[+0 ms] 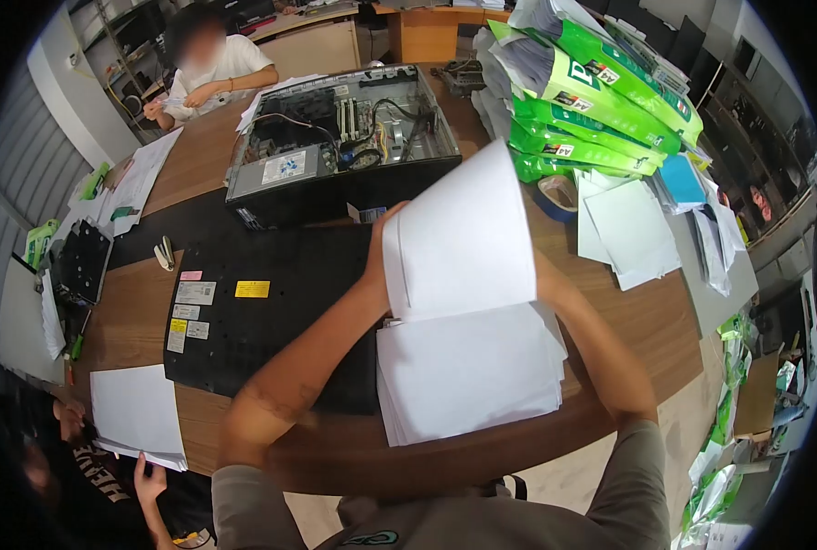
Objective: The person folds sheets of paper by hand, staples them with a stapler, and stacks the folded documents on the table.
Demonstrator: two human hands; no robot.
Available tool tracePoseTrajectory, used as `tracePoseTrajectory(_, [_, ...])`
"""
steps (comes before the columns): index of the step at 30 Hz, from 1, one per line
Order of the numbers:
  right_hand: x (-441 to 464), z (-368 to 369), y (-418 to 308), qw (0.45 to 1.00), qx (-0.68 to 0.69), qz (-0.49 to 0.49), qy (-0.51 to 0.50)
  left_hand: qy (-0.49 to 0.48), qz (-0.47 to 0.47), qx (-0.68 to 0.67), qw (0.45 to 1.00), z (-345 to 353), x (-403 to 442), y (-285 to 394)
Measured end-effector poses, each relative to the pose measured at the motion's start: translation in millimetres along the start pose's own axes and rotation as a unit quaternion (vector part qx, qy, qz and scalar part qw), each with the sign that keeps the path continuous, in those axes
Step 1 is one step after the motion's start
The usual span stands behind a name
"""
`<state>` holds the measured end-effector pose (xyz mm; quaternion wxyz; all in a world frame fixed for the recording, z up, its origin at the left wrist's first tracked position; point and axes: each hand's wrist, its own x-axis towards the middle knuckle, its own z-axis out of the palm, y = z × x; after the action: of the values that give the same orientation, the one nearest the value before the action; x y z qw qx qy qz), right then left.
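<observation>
White sheets of paper [468, 238] stand raised and slightly curved between my two hands. My left hand [378, 252] grips their left side, its fingers mostly hidden behind the paper. At the right edge is my right hand [544, 275], closed on the same sheets as far as I can see; the paper covers its fingers. Directly below lies a loose-edged stack of white paper [468, 371], partly on a black panel with labels [271, 321] and close to the table's front edge.
An opened computer case [344, 137] stands ahead, with green paper packs [592, 101] piled at the right. Nearby are a tape roll [557, 197], loose sheets [630, 229] and a stapler [164, 254]. One person [216, 73] sits across; another's hand [150, 481] touches papers [138, 412] at lower left.
</observation>
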<state>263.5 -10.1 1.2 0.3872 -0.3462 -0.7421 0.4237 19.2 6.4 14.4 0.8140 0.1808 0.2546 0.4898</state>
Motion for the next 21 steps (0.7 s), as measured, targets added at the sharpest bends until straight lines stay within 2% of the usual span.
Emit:
tracePoseTrajectory(1, [-0.5,-3.1,-0.5,1.000,-0.028,0.006,-0.014,-0.095,-0.074,0.001,0.993,-6.4,0.9,11.8])
tracePoseTrajectory(2, [1.1,-6.7,-0.2,1.000,-0.028,0.007,-0.012,-0.096,-0.077,0.001,0.992,-12.3,7.6,7.5])
tracePoseTrajectory(4, [7.4,-13.3,-0.9,0.982,-0.148,-0.111,0.024,-0.071,-0.020,0.086,0.994,-21.9,21.7,-3.0])
tracePoseTrajectory(5, [12.0,-14.3,-2.6,0.982,-0.149,-0.109,0.025,-0.072,-0.021,0.086,0.993,-22.4,23.4,-7.5])
tracePoseTrajectory(6, [18.1,-12.6,-8.1,0.994,0.052,0.001,0.093,-0.060,-0.001,0.144,0.988,-15.9,20.9,-11.1])
tracePoseTrajectory(7, [22.8,-8.5,-16.9,0.950,0.249,0.110,0.156,-0.049,0.021,0.201,0.978,-9.0,17.7,-13.6])
tracePoseTrajectory(8, [28.1,0.5,-51.9,0.932,0.270,0.155,0.185,-0.053,0.021,0.199,0.978,-0.5,10.5,-14.0])
tracePoseTrajectory(9, [31.6,-1.7,-29.1,0.966,0.088,0.100,0.220,-0.053,-0.022,0.216,0.975,9.2,0.8,-13.6])
tracePoseTrajectory(10, [37.7,-1.1,-19.2,0.963,-0.096,0.042,0.249,-0.053,-0.066,0.233,0.969,15.1,-3.6,-13.9])
tracePoseTrajectory(11, [34.0,-7.3,-12.9,0.961,-0.099,0.044,0.253,-0.150,-0.124,0.268,0.944,9.1,0.5,-9.1])
tracePoseTrajectory(13, [31.1,-9.4,-45.8,0.965,0.007,0.198,0.171,-0.164,-0.116,0.310,0.929,23.9,-12.9,-5.6])
tracePoseTrajectory(14, [28.4,-5.2,-66.1,0.976,0.027,0.125,0.178,-0.174,-0.105,0.350,0.914,29.1,-18.0,-5.1])
tracePoseTrajectory(16, [24.6,-5.7,-80.4,0.968,0.042,0.119,0.216,-0.189,-0.094,0.345,0.914,25.3,-17.4,-6.8])
tracePoseTrajectory(18, [16.8,-17.4,-80.6,0.966,0.030,0.113,0.229,-0.236,-0.096,0.413,0.874,22.5,-14.3,-4.2])
tracePoseTrajectory(19, [11.1,-23.8,-82.0,0.965,0.022,0.108,0.239,-0.243,-0.098,0.410,0.873,22.2,-13.5,-5.1])
tracePoseTrajectory(21, [-5.3,-34.1,-93.9,0.961,0.007,0.096,0.258,-0.245,-0.054,0.495,0.832,21.8,-13.6,-11.7])
